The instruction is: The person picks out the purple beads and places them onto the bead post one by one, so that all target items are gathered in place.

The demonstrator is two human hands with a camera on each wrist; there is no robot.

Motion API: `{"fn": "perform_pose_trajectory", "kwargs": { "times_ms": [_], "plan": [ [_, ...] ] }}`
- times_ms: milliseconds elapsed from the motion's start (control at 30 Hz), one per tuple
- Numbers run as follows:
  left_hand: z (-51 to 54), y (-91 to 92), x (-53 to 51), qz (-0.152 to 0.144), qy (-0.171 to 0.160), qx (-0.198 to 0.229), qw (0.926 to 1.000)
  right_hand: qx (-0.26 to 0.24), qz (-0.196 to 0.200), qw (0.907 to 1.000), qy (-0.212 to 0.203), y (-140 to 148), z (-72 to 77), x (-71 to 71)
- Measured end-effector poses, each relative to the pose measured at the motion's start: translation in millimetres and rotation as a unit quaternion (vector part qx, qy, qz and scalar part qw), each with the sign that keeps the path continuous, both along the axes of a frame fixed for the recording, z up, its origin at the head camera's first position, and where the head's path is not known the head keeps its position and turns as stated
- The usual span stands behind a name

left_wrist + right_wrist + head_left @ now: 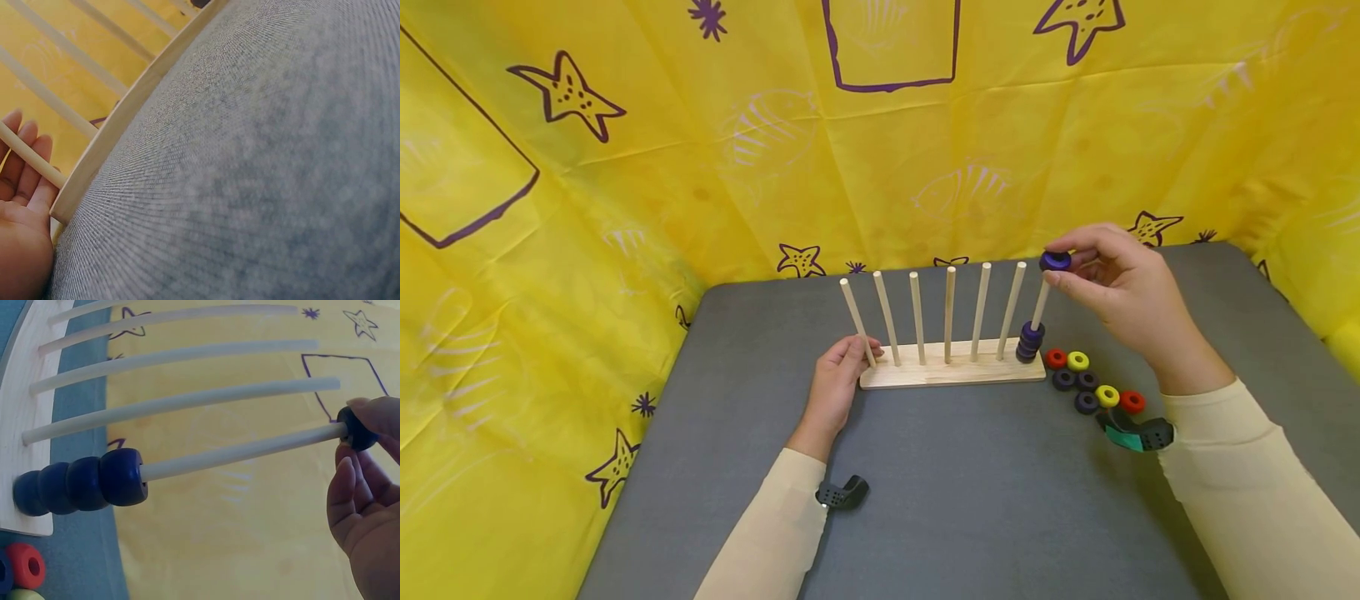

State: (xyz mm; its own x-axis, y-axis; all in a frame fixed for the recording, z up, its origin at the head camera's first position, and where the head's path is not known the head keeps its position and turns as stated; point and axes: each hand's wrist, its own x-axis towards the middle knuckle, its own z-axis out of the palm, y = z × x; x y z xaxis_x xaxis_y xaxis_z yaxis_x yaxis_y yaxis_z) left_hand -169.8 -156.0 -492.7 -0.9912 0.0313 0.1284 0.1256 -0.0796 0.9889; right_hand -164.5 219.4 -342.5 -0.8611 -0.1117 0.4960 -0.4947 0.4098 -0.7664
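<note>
A wooden base carries a row of upright pegs. Several dark blue rings are stacked low on the rightmost peg. At that peg's top, my right hand pinches another blue ring between thumb and fingers; in the right wrist view this ring sits at the peg's tip. My left hand is at the base's left end, beside the leftmost peg. In the left wrist view its fingers lie relaxed behind that peg, touching the base's end.
Loose rings lie on the grey table right of the base: red ones, yellow ones and several dark ones, partly beneath the right forearm. A yellow patterned cloth stands behind and at the sides.
</note>
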Motion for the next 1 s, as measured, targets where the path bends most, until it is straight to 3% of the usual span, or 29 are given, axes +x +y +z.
{"fn": "perform_pose_trajectory", "kwargs": {
  "times_ms": [333, 1000],
  "plan": [
    [-0.8, -0.7, 0.3, 0.0, -0.001, -0.003, 1.0, 0.012, 0.001, 0.9999, -0.007, -0.6, -4.0, 1.6],
    [-1.0, -1.0, -0.2, 0.0, 0.004, -0.006, 1.0, -0.015, 0.02, 0.9997, -0.006, 3.3, -8.6, 3.5]
  ]
}}
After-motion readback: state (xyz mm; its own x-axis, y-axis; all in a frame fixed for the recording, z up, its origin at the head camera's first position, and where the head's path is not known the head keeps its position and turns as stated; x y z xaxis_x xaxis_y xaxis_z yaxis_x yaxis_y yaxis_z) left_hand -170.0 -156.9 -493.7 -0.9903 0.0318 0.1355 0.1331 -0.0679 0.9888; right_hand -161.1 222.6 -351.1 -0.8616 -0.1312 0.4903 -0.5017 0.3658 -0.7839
